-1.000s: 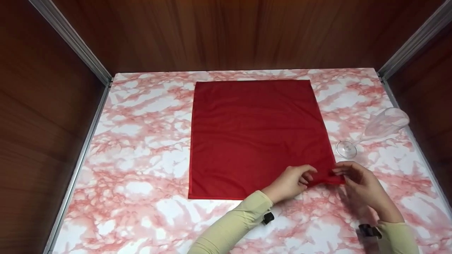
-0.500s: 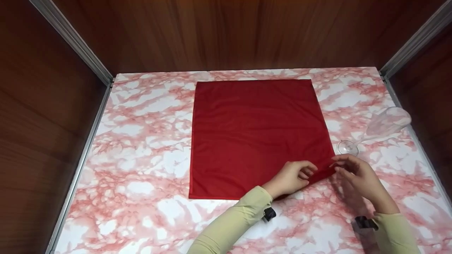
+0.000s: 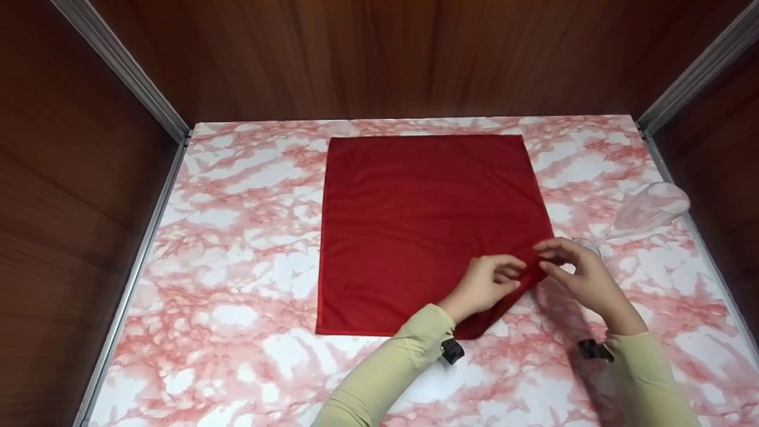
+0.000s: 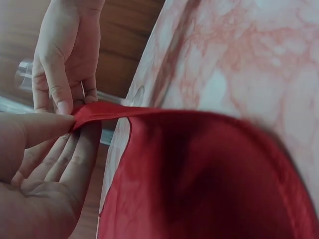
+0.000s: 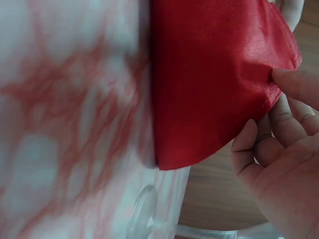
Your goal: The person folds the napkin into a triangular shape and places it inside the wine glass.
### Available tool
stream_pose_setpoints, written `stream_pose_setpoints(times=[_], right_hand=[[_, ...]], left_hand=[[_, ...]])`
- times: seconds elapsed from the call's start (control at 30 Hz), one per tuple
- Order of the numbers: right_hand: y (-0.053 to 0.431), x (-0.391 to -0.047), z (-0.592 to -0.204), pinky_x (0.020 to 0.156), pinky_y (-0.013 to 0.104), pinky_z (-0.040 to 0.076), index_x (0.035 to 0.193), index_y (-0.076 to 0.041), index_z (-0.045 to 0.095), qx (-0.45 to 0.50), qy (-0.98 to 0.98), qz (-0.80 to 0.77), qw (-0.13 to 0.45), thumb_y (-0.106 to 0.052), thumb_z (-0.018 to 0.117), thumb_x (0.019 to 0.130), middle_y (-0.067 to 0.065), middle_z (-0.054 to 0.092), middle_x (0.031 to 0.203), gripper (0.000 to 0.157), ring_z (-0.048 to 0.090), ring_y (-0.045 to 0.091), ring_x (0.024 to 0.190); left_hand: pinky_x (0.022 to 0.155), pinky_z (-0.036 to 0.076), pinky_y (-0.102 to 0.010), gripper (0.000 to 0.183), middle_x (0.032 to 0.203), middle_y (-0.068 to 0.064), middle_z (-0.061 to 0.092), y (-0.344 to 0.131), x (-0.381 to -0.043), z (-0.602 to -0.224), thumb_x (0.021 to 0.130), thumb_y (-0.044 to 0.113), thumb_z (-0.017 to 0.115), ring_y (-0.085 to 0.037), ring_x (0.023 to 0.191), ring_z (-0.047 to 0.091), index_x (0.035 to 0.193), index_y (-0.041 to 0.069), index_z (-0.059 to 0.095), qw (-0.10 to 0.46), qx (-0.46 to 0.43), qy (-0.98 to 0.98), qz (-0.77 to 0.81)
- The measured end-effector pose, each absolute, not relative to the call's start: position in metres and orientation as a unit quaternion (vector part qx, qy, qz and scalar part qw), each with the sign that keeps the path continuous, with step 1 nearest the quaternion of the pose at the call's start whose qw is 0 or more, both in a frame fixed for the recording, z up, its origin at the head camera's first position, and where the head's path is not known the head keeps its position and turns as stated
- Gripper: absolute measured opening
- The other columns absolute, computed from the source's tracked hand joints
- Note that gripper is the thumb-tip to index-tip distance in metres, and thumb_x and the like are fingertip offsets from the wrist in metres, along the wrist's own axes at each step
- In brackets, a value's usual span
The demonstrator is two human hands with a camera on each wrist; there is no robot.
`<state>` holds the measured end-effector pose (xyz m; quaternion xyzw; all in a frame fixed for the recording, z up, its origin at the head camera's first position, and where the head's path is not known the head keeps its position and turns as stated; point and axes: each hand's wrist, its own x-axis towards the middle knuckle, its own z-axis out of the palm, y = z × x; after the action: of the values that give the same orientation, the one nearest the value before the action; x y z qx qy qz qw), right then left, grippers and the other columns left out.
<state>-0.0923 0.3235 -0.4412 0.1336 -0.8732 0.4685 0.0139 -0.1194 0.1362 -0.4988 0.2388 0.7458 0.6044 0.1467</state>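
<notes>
A square red cloth (image 3: 421,219) lies spread on the table, its near right corner lifted. My left hand (image 3: 483,283) pinches the raised edge between thumb and fingers; in the left wrist view, the left hand (image 4: 47,174) grips the cloth's folded end. Just to the right, my right hand (image 3: 584,279) pinches the same raised part, and the right wrist view has the right hand's (image 5: 279,164) thumb and fingers on the hem. Beside the right hand, a clear stemmed glass (image 3: 649,207) lies on its side, its foot partly hidden behind that hand.
The table (image 3: 231,267) has a pink and white marbled top. Brown wood-grain panels (image 3: 379,59) enclose it at the back and both sides, with metal strips along the corners. The glass's bowl lies close to the right-hand panel.
Both hands have moved away from the person, the right one also leftward, drawing the cloth's near right corner up and inward. The glass has stayed in place.
</notes>
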Motion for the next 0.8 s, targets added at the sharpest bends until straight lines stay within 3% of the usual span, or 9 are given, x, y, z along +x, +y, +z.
stream_pose_setpoints(times=[0.17, 0.53, 0.8], right_hand=[[0.321, -0.101, -0.440, 0.074, 0.020, 0.046, 0.111, 0.006, 0.062, 0.145, -0.866, 0.479, -0.006, 0.015, 0.059, 0.086, 0.021, 0.065, 0.101, 0.027, 0.060, 0.022, 0.089], [0.336, -0.120, -0.468, 0.082, 0.015, 0.037, 0.100, -0.001, 0.064, 0.126, -0.884, 0.449, 0.022, 0.015, 0.059, 0.081, 0.012, 0.065, 0.096, 0.025, 0.056, 0.007, 0.092], [0.328, -0.127, -0.458, 0.085, 0.018, 0.037, 0.098, 0.001, 0.065, 0.130, -0.877, 0.463, 0.014, 0.016, 0.059, 0.082, 0.014, 0.065, 0.093, 0.022, 0.058, 0.015, 0.089]], left_hand=[[0.074, 0.050, -0.014, 0.028, 0.098, -0.005, 0.068, 0.126, -0.127, -0.498, 0.084, -0.006, 0.067, -0.008, 0.086, 0.065, 0.111, 0.001, 0.067, 0.150, 0.229, 0.726, 0.631], [0.076, 0.052, -0.019, 0.030, 0.098, -0.006, 0.067, 0.096, -0.141, -0.487, 0.083, -0.008, 0.069, -0.007, 0.084, 0.063, 0.112, -0.001, 0.066, 0.154, 0.199, 0.696, 0.672], [0.065, 0.055, -0.027, 0.032, 0.093, -0.005, 0.066, 0.062, -0.148, -0.477, 0.083, -0.007, 0.069, -0.013, 0.079, 0.065, 0.114, 0.001, 0.066, 0.176, 0.161, 0.673, 0.700]])
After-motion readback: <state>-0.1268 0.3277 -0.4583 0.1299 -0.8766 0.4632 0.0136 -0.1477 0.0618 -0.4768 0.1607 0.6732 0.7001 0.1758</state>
